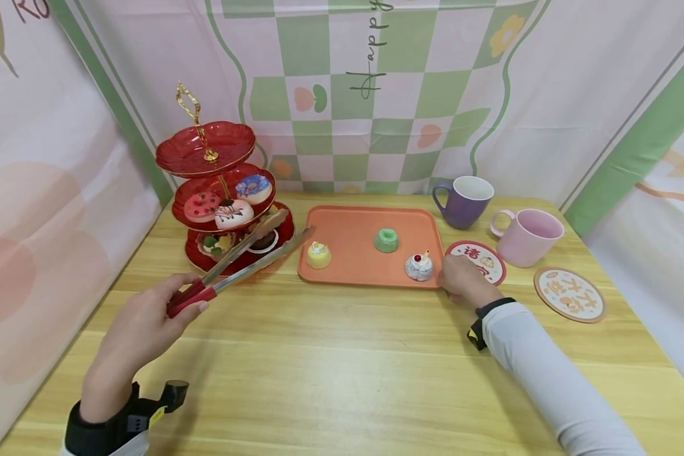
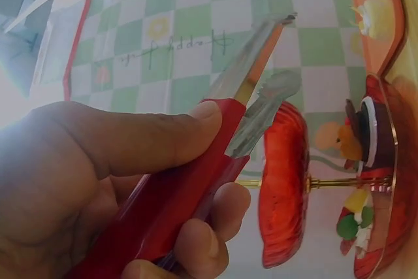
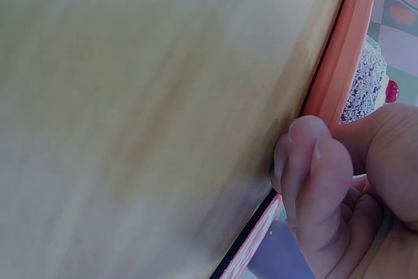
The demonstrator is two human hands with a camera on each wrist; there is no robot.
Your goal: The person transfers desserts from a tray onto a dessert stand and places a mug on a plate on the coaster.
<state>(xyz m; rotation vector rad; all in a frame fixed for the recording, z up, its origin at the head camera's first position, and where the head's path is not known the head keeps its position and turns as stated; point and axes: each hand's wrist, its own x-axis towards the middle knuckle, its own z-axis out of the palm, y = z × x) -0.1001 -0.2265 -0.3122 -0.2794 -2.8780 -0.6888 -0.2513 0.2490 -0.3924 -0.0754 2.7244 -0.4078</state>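
Observation:
My left hand grips metal tongs by their red handles; the tong arms stand apart with nothing between the tips. In the head view those arms overlap the lower tiers of a red three-tier stand. Its middle tier carries a pink donut, a white one and a blue one. My right hand pinches the front right corner of an orange tray, thumb at the rim. On it sit a yellow cake, a green ring cake and a white cherry-topped cake.
Behind the right hand stand a purple mug and a pink mug. One round coaster lies beside the tray, another farther right. A printed cloth hangs behind the wooden table.

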